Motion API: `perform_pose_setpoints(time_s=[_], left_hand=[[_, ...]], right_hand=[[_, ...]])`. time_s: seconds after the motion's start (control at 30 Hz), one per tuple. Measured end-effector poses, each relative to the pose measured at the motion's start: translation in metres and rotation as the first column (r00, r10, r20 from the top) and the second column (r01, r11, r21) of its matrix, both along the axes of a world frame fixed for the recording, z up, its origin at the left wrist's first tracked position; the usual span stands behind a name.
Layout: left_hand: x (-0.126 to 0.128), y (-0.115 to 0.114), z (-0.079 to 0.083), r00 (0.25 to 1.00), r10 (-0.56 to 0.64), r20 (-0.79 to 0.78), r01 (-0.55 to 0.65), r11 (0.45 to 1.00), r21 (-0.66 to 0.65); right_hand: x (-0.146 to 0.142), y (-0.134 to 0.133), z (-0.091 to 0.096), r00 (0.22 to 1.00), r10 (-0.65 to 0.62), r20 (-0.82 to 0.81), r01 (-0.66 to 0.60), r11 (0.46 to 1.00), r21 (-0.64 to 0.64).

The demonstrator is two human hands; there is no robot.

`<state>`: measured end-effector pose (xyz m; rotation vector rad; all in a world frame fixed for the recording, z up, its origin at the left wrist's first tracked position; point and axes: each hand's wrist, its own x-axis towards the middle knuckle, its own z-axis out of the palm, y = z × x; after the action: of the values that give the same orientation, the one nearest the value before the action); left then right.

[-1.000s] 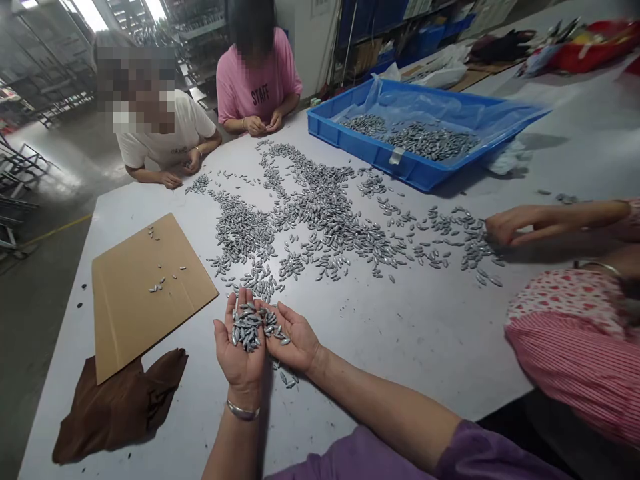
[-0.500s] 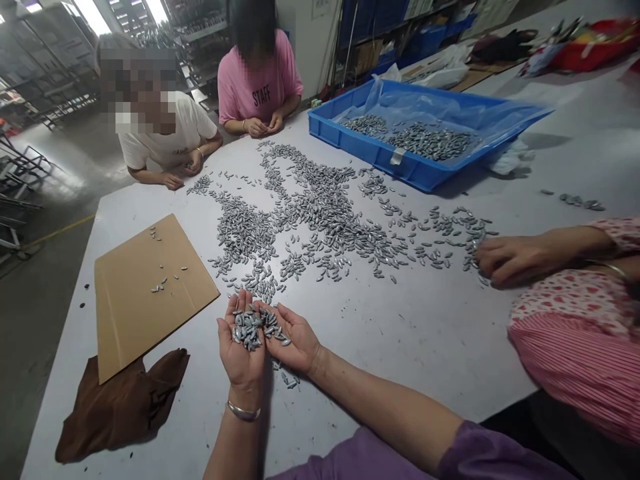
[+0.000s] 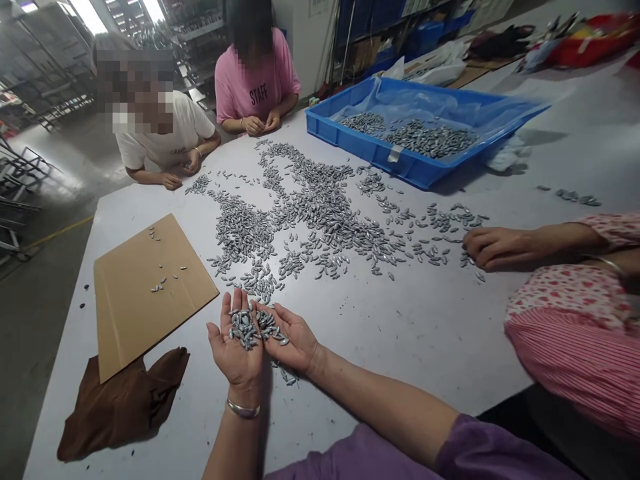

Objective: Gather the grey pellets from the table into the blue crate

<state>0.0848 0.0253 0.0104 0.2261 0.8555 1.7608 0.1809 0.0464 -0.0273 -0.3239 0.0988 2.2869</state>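
Note:
My left hand (image 3: 231,357) and my right hand (image 3: 299,345) are held palm up, side by side, just above the near part of the grey table (image 3: 430,333). Together they cradle a small heap of grey oval metal pieces (image 3: 246,328), most of it on the left palm and some on the right fingers. The fingers are stretched out, lightly cupped. A few pieces (image 3: 287,377) lie on the table right under my hands. A silver bangle (image 3: 243,409) is on my left wrist.
A wide scatter of the same pieces (image 3: 320,213) covers the table's middle. A cardboard sheet (image 3: 150,293) and a brown cloth (image 3: 120,407) lie at left, a blue crate (image 3: 400,165) with more pieces at the back. A co-worker's hand (image 3: 493,247) rests at right; two people sit opposite.
My cupped hands have stayed in place with the heap, the left thumb spreading a little. The co-worker's hand at right has slid nearer and leftward along the scatter's edge.

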Motion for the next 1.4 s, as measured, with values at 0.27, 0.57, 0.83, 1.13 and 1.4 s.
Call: perform_pose_setpoints(time_s=[0.27,0.57,0.83,1.13,1.4], left_hand=[[0.001,0.004,-0.003,0.999,0.029,-0.036,-0.032,0.998,-0.057],[0.012,-0.002,-0.002,0.959,0.034,-0.280,-0.045,0.998,-0.032],[0.002,0.003,0.002,0.995,0.099,0.015,-0.098,0.994,-0.051],[0.005,0.001,0.008,0.998,0.063,0.025,-0.062,0.997,-0.050],[0.007,-0.003,0.003,0.998,0.034,-0.054,-0.033,0.999,0.019]], right_hand=[[0.000,0.001,-0.001,1.000,-0.020,-0.016,0.020,1.000,-0.021],[-0.001,-0.001,-0.004,0.999,-0.007,-0.038,0.006,1.000,-0.028],[-0.003,-0.002,-0.009,0.995,-0.013,-0.095,0.006,0.997,-0.071],[-0.002,-0.002,-0.008,0.999,-0.013,-0.052,0.011,0.999,-0.046],[-0.002,-0.002,-0.012,0.996,-0.032,-0.081,0.023,0.993,-0.111]])
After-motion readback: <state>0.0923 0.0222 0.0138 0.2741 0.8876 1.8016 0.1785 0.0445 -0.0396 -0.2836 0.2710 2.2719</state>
